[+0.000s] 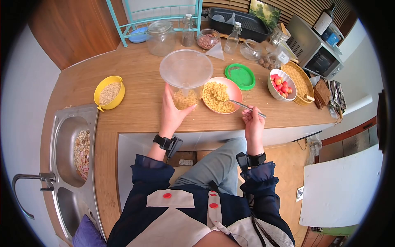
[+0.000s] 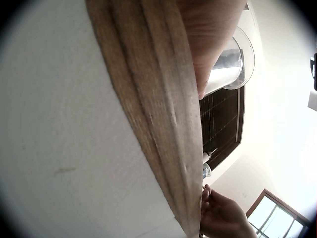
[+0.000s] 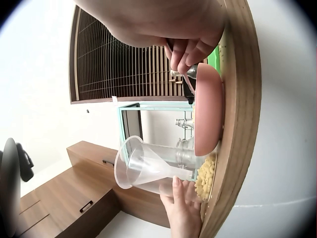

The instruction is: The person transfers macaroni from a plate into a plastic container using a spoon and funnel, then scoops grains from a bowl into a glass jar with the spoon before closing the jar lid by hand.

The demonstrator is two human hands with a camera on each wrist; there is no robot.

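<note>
In the head view my left hand grips a clear jar on the counter, thumb across its front. Elbow macaroni lies in the bottom of the jar. A wide translucent funnel sits in its mouth, spout pointing down inside, as the right wrist view shows. To the right, my right hand pinches the handle of a metal spoon. Its far end rests among macaroni in a pink bowl, which stands close beside the jar.
A green lid lies behind the bowl, and a white fluted bowl of red fruit stands right. Glass jars and bottles line the back. At left are a yellow container of oats and a sink.
</note>
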